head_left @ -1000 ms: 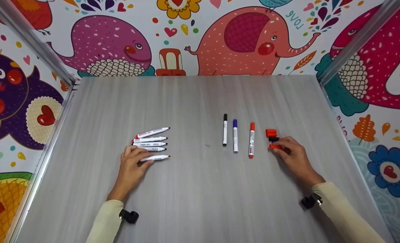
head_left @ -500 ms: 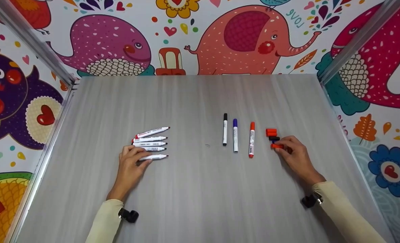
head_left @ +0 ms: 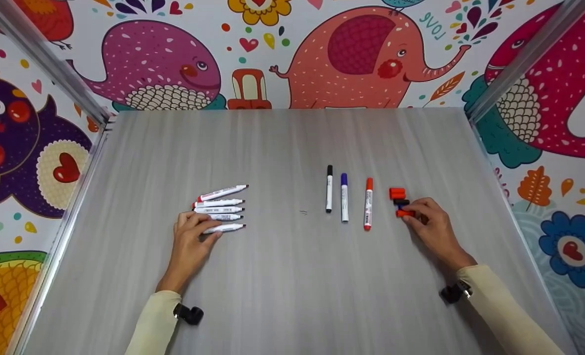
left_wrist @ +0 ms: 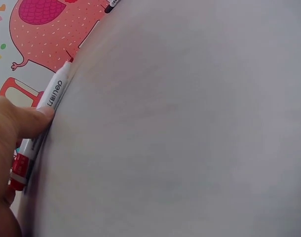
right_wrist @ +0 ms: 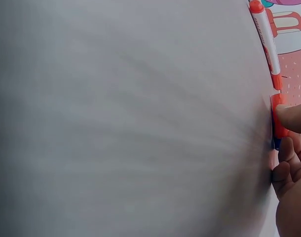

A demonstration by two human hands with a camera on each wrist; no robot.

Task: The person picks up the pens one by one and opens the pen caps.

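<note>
My left hand (head_left: 192, 242) pinches an uncapped red whiteboard marker (head_left: 231, 227) between thumb and fingers; its red end shows in the left wrist view. Above it lie several more uncapped white markers (head_left: 223, 202), tips pointing right. On the right side, my right hand (head_left: 433, 228) pinches a red marker cap (head_left: 404, 213), with the thumb on it in the right wrist view. Beyond that cap sit a blue cap (head_left: 398, 207), partly hidden, a black cap (head_left: 401, 202) and red caps (head_left: 397, 193), stacked in a column.
Between the hands stand three capped markers side by side: a black one (head_left: 329, 190), a blue one (head_left: 344, 198) and a red one (head_left: 368, 204). Small dark marks (head_left: 303, 212) show on the wood-grain table (head_left: 282, 286). Printed wall panels (head_left: 351, 59) enclose its back and sides.
The marker in my left hand has shifted slightly left, its tip now nearer the others' line. My right hand has moved the red cap a little to the right, under the column of caps.
</note>
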